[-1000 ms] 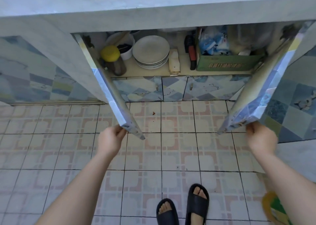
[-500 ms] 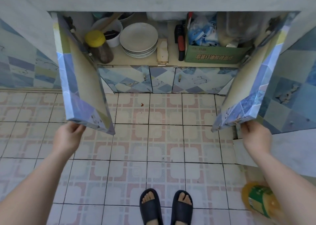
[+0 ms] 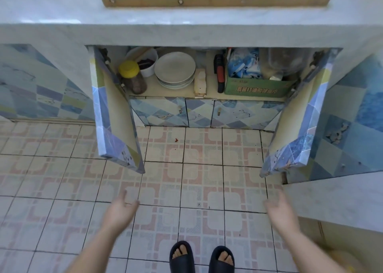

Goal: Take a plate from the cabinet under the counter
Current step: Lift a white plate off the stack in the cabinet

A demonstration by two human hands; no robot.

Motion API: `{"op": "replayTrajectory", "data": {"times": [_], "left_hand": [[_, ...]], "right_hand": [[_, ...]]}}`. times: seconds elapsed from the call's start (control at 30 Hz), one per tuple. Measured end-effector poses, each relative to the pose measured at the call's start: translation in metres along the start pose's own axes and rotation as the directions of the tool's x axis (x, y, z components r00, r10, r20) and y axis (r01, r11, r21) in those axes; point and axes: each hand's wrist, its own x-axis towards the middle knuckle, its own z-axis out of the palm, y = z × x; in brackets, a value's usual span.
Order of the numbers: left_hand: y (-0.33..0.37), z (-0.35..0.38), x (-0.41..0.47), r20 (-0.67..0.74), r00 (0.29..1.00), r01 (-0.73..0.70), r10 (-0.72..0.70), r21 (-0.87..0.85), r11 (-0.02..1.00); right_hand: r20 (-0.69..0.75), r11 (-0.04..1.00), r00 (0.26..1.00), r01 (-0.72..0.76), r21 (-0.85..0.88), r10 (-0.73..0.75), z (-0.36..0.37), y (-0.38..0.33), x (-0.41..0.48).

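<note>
Doors: both doors point(image 3: 116, 115) swung wide.
Plates: stack of plates point(image 3: 175, 69) left of centre on cabinet shelf point(image 3: 209, 93).
Hands: left hand point(image 3: 121, 207) and right hand point(image 3: 279, 208) empty, fingers spread, above floor.

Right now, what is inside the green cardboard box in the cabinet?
The green cardboard box holds blue-and-white plastic packets on its left side and a clear plastic container on its right. What lies deeper below them is covered.
</note>
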Motion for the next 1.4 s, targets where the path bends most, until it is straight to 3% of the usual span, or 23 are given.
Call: {"op": "replayTrajectory", "data": {"times": [0.07, 0.23, 0.4, 0.53, 0.87, 1.1, 1.4], "left_hand": [[0.017, 0.017, -0.021, 0.047, 0.999, -0.010, 0.012, -0.028, 1.000], [0.079, 0.023, -0.053, 0.072, 0.986, -0.130, 0.147, -0.195, 0.972], [0.135, -0.020, -0.055, -0.019, 0.957, -0.279, 0.288, -0.314, 0.907], [0.155, -0.053, -0.045, -0.058, 0.931, -0.359, 0.359, -0.308, 0.881], [0.182, -0.088, 0.018, -0.087, 0.904, -0.423, 0.419, -0.322, 0.847], [0.205, -0.049, 0.099, -0.107, 0.921, -0.386, 0.374, -0.369, 0.845], [0.228, 0.005, 0.201, -0.209, 0.899, -0.438, 0.385, -0.382, 0.814]], "right_hand": [[0.075, 1.000, 0.997, -0.005, -0.004, 0.005, 0.016, -0.011, -0.026], [0.108, 0.982, 0.976, 0.187, 0.015, -0.188, 0.033, -0.072, -0.067], [0.037, 0.929, 0.928, 0.369, 0.034, -0.370, 0.020, -0.145, -0.075], [-0.022, 0.884, 0.884, 0.467, 0.008, -0.467, 0.010, -0.188, -0.074], [-0.063, 0.859, 0.857, 0.507, -0.063, -0.511, 0.018, -0.247, -0.041], [-0.049, 0.845, 0.844, 0.531, -0.066, -0.534, 0.063, -0.278, 0.038], [-0.058, 0.794, 0.792, 0.606, -0.059, -0.608, 0.117, -0.309, 0.140]]}}
